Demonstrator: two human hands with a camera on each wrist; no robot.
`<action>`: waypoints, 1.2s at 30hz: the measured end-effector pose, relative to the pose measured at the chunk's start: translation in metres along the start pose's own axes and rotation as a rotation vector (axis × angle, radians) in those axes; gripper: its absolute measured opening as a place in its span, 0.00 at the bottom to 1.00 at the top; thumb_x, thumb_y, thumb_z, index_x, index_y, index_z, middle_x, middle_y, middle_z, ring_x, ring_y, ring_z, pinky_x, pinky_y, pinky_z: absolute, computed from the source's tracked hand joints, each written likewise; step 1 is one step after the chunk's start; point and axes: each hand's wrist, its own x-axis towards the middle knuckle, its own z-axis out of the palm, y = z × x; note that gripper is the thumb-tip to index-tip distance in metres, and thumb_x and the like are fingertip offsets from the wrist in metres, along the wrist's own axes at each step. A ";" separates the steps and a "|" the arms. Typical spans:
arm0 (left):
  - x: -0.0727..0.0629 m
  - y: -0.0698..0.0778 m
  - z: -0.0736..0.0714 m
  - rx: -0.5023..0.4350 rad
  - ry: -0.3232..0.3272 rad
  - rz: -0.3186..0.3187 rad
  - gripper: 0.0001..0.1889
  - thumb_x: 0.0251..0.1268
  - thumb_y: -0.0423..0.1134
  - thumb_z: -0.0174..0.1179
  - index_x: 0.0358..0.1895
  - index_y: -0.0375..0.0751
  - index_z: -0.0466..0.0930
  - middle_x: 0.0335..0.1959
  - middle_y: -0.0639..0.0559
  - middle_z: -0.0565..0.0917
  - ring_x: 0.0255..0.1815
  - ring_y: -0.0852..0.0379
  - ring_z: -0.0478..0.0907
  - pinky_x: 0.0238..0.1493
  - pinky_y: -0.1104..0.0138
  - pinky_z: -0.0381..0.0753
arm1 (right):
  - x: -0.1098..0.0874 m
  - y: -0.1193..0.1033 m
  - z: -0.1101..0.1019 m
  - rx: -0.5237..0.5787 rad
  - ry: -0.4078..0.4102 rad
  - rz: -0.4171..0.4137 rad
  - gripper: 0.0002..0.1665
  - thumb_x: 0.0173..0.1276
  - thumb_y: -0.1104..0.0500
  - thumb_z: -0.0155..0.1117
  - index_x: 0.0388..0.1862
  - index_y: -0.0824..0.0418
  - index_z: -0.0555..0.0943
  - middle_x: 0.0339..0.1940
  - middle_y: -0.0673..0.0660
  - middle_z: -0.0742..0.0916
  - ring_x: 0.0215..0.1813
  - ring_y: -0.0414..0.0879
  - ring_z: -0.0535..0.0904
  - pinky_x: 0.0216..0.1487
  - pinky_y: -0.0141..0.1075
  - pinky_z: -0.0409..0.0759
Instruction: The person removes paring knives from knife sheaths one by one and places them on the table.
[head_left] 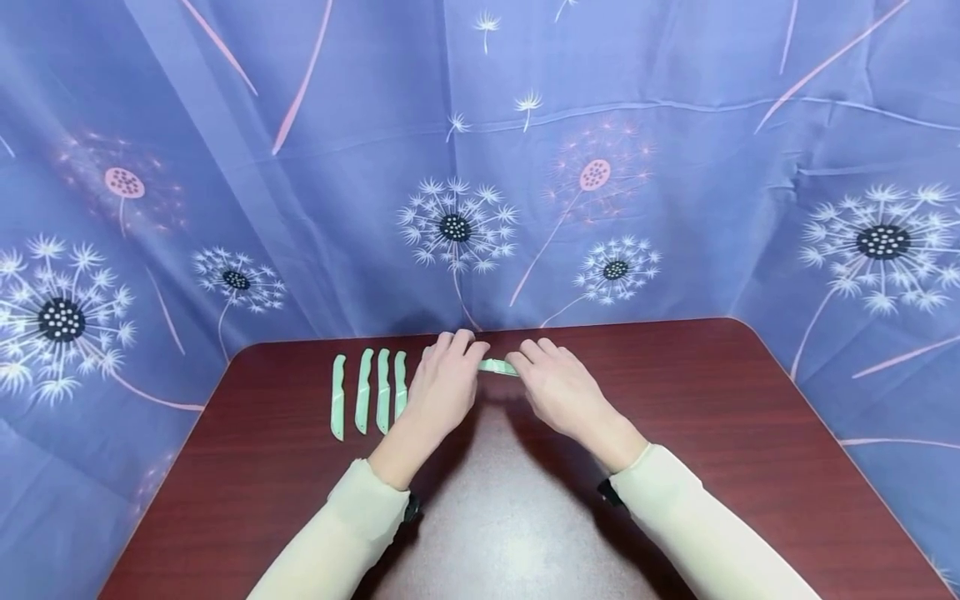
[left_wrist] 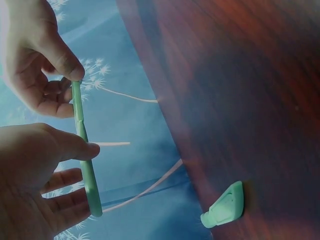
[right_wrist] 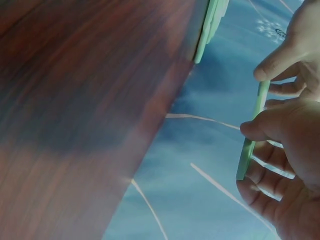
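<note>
A light green knife (head_left: 498, 367) is sitting between the two hands, over the far part of the table and near its back edge. Its long side is running left to right, straight across in front of the person. In the wrist views it is showing a seam partway along, and it seems to be hanging up off the table. That sideways lie looks like what matters most, since each hand is minding one end and neither is nearer.

The left hand (head_left: 447, 371) is pinching the round left end, thumb on one side and bent fingers on the other. The right hand (head_left: 558, 385) is pinching the flat right end in the same way. Both hands are nearly closed around it, and their thumbs are sitting close, with a short bit of green showing between.

Out to the left, four more green knives (head_left: 362, 392) are lying side by side on the red-brown table (head_left: 690, 400). They are pointing away from the person, so they are lying crossways to the held one. The left hand is nearer to them, and its wrist is hiding part of the last one. Behind it all, a blue dandelion curtain (head_left: 337, 217) is hanging.
</note>
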 end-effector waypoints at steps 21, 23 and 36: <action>-0.017 0.012 -0.004 0.008 0.023 -0.011 0.12 0.63 0.29 0.72 0.49 0.41 0.88 0.43 0.48 0.81 0.40 0.46 0.77 0.38 0.60 0.80 | -0.011 0.001 0.003 0.050 0.087 -0.003 0.23 0.60 0.73 0.70 0.55 0.60 0.84 0.45 0.56 0.82 0.45 0.57 0.75 0.41 0.45 0.77; -0.019 0.014 -0.003 0.009 0.023 -0.009 0.11 0.63 0.29 0.72 0.48 0.41 0.88 0.42 0.48 0.81 0.40 0.46 0.77 0.37 0.60 0.80 | -0.013 0.001 0.004 0.058 0.089 0.007 0.23 0.61 0.73 0.70 0.55 0.60 0.84 0.45 0.56 0.82 0.45 0.57 0.75 0.42 0.45 0.77; -0.026 0.019 0.005 0.025 0.001 -0.021 0.12 0.60 0.26 0.72 0.46 0.41 0.89 0.39 0.50 0.80 0.39 0.47 0.75 0.37 0.60 0.77 | -0.022 -0.003 0.014 0.094 0.114 0.026 0.23 0.62 0.72 0.70 0.56 0.59 0.84 0.46 0.56 0.83 0.46 0.57 0.77 0.42 0.45 0.79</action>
